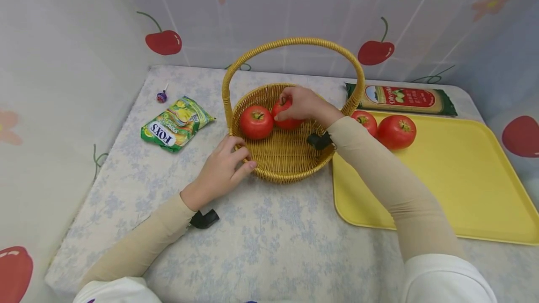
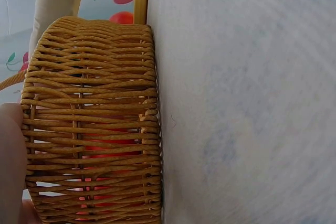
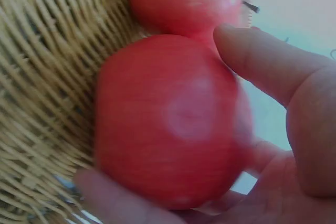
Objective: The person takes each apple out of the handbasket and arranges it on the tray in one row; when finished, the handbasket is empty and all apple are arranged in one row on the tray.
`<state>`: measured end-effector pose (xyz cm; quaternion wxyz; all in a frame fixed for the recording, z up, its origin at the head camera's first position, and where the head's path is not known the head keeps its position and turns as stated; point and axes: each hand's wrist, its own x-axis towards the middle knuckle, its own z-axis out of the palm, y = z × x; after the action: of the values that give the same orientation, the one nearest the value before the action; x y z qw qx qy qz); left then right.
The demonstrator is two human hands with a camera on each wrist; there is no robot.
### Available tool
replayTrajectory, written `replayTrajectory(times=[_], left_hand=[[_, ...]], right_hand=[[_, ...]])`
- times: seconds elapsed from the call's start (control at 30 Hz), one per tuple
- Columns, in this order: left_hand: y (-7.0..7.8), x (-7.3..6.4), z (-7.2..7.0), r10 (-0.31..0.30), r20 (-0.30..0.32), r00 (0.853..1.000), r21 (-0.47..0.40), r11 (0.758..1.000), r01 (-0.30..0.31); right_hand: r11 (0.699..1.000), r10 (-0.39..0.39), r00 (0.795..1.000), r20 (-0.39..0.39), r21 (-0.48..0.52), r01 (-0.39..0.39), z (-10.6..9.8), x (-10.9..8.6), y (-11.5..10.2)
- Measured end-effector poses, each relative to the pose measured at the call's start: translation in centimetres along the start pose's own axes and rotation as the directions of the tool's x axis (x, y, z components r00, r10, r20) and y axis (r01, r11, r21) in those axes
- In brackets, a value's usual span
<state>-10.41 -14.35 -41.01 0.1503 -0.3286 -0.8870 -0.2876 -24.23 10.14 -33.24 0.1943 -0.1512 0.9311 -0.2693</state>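
Note:
A wicker basket (image 1: 280, 176) with a tall arched handle stands in the middle of the table. Inside it, my right hand (image 1: 306, 103) holds a red tomato (image 3: 168, 119) between thumb and fingers, close to the woven wall. Another tomato (image 1: 256, 122) with a green stem end lies in the basket on the left, right against the held one. My left hand (image 1: 221, 168) grips the basket's front-left rim, its fingers curled over the edge. Through the weave, red shows in the left wrist view, where only part of that hand appears.
A yellow tray (image 1: 455, 191) lies on the right, with one tomato (image 1: 396, 132) and a second tomato (image 1: 365, 122) partly behind my right arm. Behind it is a long food packet (image 1: 406, 100). On the left are a green FOX'S candy bag (image 1: 177, 124) and a lollipop (image 1: 162, 96).

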Motion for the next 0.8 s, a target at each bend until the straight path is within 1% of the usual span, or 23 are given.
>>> replayTrajectory(times=[0.13,0.27,0.53,0.8], left_hand=[[0.11,0.02,-0.15,-0.003,-0.003,1.000,-0.004,1.000,0.003],[0.11,-0.03,-0.21,-0.007,-0.009,1.000,-0.003,1.000,0.007],[0.10,0.04,-0.11,-0.007,0.003,1.000,-0.006,1.000,0.007],[0.07,-0.01,-0.12,-0.005,0.004,1.000,-0.001,1.000,0.005]], right_hand=[[1.000,-0.004,1.000,0.015,0.017,0.004,0.21,0.19,0.23],[1.000,-0.013,1.000,0.012,0.026,0.012,0.31,0.31,0.32],[1.000,0.019,0.999,0.033,0.000,-0.019,0.07,0.19,0.66],[1.000,0.009,1.000,0.023,-0.013,-0.009,0.31,-0.01,0.87]])
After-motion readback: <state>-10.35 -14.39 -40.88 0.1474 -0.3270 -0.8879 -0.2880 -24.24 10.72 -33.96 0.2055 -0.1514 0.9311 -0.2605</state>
